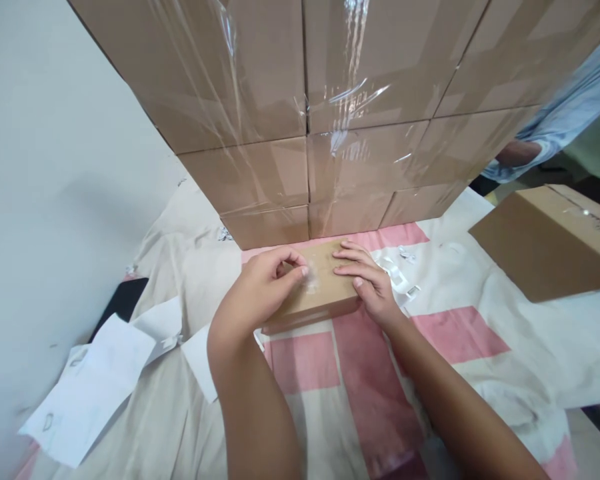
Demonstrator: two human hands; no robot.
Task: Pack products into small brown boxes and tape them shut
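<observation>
A small brown cardboard box (325,259) lies flat on the cloth. A blurred, shiny whitish patch (314,277) shows on its top. My left hand (267,283) rests over the box's left end, thumb and forefinger pinched together at the edge of that patch. Whatever is between those fingertips is too small to make out. On the right end of the box, my right hand (369,280) lies with fingers spread, steadying it, and holds nothing.
Behind the box rises a stack of cardboard boxes (260,173) in clear film. A larger carton (540,247) stands right, near a person's sleeve (575,113). White papers (100,387) lie left; paper scraps (400,277) sit beside my right hand. A patterned cloth (300,363) covers the surface.
</observation>
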